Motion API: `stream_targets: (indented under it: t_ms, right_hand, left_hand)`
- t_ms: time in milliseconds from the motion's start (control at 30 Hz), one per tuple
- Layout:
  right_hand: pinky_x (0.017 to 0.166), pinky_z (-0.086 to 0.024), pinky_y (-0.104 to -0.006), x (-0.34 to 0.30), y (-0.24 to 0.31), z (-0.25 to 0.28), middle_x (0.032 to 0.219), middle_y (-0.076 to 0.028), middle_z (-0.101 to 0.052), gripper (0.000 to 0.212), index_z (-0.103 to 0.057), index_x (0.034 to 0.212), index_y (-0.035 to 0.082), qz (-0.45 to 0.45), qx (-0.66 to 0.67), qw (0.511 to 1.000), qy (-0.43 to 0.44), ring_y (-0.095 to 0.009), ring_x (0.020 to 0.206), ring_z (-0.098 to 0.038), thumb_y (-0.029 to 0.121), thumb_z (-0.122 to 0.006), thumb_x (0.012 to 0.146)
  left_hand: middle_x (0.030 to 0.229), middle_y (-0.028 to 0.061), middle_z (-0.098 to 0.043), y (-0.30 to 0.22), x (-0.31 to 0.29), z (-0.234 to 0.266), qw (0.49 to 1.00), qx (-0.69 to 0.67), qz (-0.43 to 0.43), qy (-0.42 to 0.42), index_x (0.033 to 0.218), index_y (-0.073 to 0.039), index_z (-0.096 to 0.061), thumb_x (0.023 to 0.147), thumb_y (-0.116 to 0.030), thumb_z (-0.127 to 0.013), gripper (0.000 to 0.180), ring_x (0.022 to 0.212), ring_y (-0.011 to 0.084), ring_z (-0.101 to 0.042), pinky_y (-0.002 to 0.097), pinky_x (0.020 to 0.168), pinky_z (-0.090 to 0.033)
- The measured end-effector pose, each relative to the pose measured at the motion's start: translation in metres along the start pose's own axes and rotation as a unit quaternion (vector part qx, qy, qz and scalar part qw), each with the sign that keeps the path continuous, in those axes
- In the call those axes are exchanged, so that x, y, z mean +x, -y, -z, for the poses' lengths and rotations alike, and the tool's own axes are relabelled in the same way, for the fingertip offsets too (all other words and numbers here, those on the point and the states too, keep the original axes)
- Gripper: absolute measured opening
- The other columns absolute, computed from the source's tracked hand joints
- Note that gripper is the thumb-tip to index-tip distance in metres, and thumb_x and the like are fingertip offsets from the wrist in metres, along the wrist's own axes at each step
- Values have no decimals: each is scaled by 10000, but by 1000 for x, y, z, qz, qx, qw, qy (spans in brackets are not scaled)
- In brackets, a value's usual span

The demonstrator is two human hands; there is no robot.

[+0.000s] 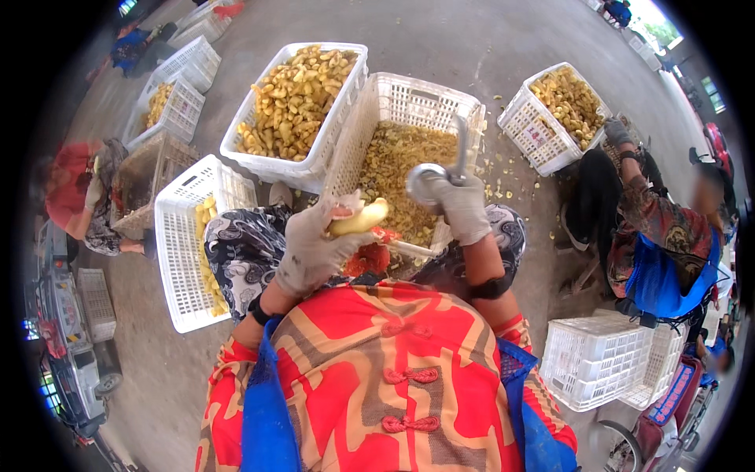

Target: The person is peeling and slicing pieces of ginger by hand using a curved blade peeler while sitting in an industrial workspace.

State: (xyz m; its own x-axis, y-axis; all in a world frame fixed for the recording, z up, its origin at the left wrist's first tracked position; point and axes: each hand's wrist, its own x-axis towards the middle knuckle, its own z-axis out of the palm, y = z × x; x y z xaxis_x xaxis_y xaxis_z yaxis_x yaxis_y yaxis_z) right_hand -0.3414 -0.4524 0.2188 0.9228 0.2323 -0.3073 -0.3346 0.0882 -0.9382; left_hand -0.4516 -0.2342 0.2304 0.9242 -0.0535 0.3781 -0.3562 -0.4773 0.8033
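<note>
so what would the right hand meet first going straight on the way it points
Probably the yellowish scraps in the white crate ahead of the right hand; depth is unclear, so it could be the crate's far wall.

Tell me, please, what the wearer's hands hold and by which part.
The left hand grips a ginger root by its left end; the right hand holds a metal tool whose gripped part is hidden.

Head-worn fisheye view, facing down
</note>
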Motion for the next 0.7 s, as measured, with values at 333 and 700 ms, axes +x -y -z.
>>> stream_targets:
  t_ms: [333,700]
  right_hand:
    - [490,-522,-243,7,-17,-1,774,-59,-645,149,-602,987,10,22,139,988,-69,-115,582,-616,54,-643,851]
    - [392,-385,-197,-15,-15,-24,706,-27,-629,128,-599,913,75,-13,186,974,129,-72,504,-561,194,-633,882]
  left_hand:
    - [1201,154,-600,-7,10,-1,850,-474,231,-13,1097,-25,-574,764,95,-657,364,996,199,-637,266,749,-561]
    - [1153,105,-607,-9,11,-11,948,-292,123,17,1168,-60,-526,722,155,-644,509,1065,213,-595,338,875,-518]
